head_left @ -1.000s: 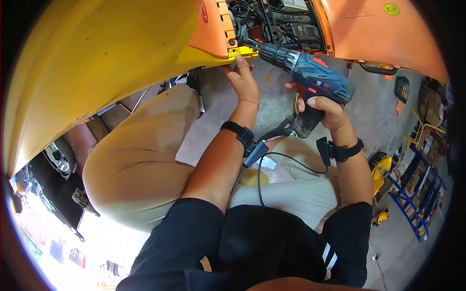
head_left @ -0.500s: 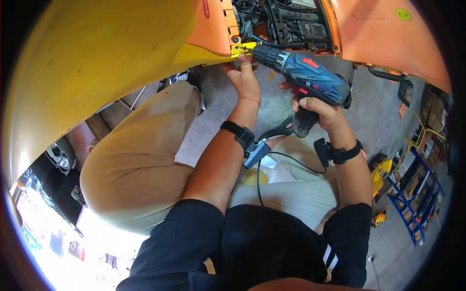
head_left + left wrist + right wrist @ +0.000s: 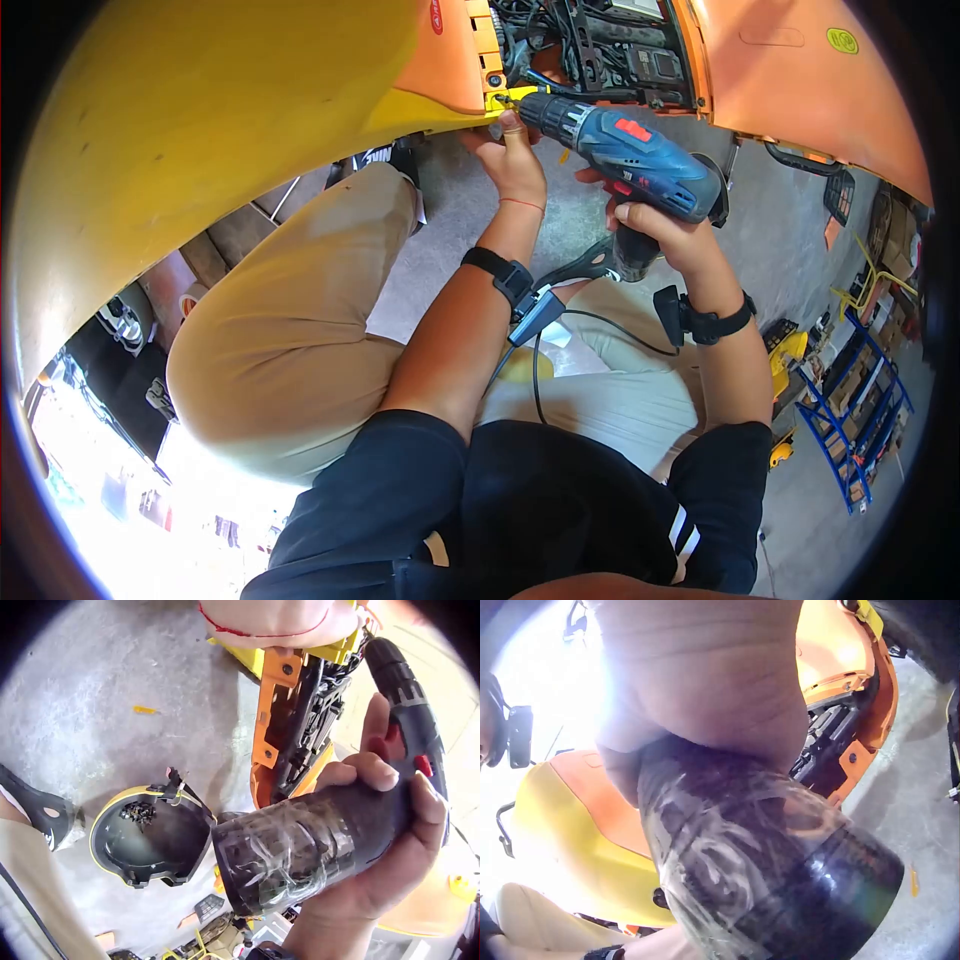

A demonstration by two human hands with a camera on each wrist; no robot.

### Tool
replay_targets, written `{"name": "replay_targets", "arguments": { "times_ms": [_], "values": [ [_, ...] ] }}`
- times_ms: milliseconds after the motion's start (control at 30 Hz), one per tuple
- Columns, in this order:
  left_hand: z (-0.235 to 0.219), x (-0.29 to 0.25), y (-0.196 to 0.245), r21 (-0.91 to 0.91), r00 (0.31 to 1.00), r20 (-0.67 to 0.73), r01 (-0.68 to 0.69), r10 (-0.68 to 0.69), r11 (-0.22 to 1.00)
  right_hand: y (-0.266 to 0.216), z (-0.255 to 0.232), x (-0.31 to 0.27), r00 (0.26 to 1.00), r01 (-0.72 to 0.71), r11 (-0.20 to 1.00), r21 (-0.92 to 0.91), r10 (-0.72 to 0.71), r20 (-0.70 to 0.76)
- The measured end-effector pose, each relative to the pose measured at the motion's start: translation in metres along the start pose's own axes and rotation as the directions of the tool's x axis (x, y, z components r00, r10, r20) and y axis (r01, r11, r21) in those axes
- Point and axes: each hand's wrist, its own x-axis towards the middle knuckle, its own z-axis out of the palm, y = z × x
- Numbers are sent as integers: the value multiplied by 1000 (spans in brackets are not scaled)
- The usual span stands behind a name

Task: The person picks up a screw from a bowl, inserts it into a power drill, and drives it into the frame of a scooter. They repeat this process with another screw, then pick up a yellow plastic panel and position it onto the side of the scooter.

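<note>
Workshop floor: a seated person drives a blue cordless drill [image 3: 640, 160] into the yellow bracket [image 3: 510, 97] at the lower edge of an orange-and-yellow machine body [image 3: 440, 60], w/ both hands up under the panel.

Risks first. The bit tip meets the bracket just beside the left hand's [image 3: 518, 165] fingertips, so a slip off the fastener would likely run it straight into those fingers. Cause: the drill is held at a slant, one-handed, from below. A second worry is the fastener dropping to the concrete floor [image 3: 82, 682] if the left fingers ease off; whether a screw is actually on the bit can't be made out.

The right hand [image 3: 665, 235] has a closed grip round the drill's taped handle [image 3: 300, 855], index finger forward near the red switch. The drill body runs up and away from that grip, chuck foremost, ending at the bracket. The left hand presses and pinches the bracket edge, directly ahead of the chuck.

Below the right grip, on the floor, lies a yellow-rimmed black dish [image 3: 146, 836] holding small dark parts, prob. screws. Exposed black wiring and components [image 3: 600, 45] sit just beyond the bracket inside the opened housing.
</note>
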Motion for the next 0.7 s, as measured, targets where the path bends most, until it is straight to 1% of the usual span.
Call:
{"name": "replay_targets", "arguments": {
  "times_ms": [33,67,100,133,200,233,300,333,367,400,433,467,500,533,600,633,667,700],
  "values": [
    [1,-1,3,-78,1000,12,19,-18,997,-1,1,-2,1000,-10,997,-71,9,-12],
    [4,-2,7,-80,1000,11,17,-16,997,-4,3,-4,1000,-19,990,-143,16,-24],
    [7,-3,10,-107,1000,2,16,-16,994,-10,9,-4,998,-28,989,-144,20,-60],
    [9,-4,14,-135,1000,-7,16,-17,991,-14,12,-3,998,-28,989,-147,20,-59],
    [12,-7,22,-112,999,-13,31,-33,993,-23,18,-1,994,18,930,-367,-55,-91],
    [13,-8,26,-86,999,-18,47,-49,995,-29,21,0,994,18,929,-371,-55,-90],
    [14,-8,29,-109,999,-3,47,-48,993,-43,28,2,996,-19,839,-543,-29,-81],
    [14,-7,28,-121,999,2,46,-46,992,-51,32,4,997,-18,836,-548,-29,-76],
    [15,-6,27,-133,999,7,45,-45,990,-60,37,7,998,-9,805,-594,-29,-54],
    [13,-3,16,-160,999,-5,41,-42,986,-66,40,10,999,1,770,-637,-27,-32],
    [12,-2,11,-187,999,-18,36,-40,982,-70,42,11,999,3,767,-642,-27,-28],
    [11,-2,6,-193,999,-22,33,-38,981,-73,44,13,998,35,757,-653,-54,-10],
    [10,-2,6,-256,998,14,68,-67,964,-76,45,15,997,67,746,-662,-82,9],
    [11,-2,5,-316,994,51,103,-92,943,-79,46,17,997,70,742,-667,-81,15],
    [15,-1,7,-322,998,26,69,-64,944,-85,46,22,990,140,703,-697,-103,95],
    [15,-1,10,-319,999,5,38,-39,947,-90,47,23,992,122,677,-726,-64,108],
    [15,-2,14,-320,999,-6,30,-33,947,-95,48,25,991,129,676,-725,-61,119],
    [17,-5,24,-239,996,-32,74,-85,968,-99,49,27,996,42,695,-718,30,87]
  ]
}}
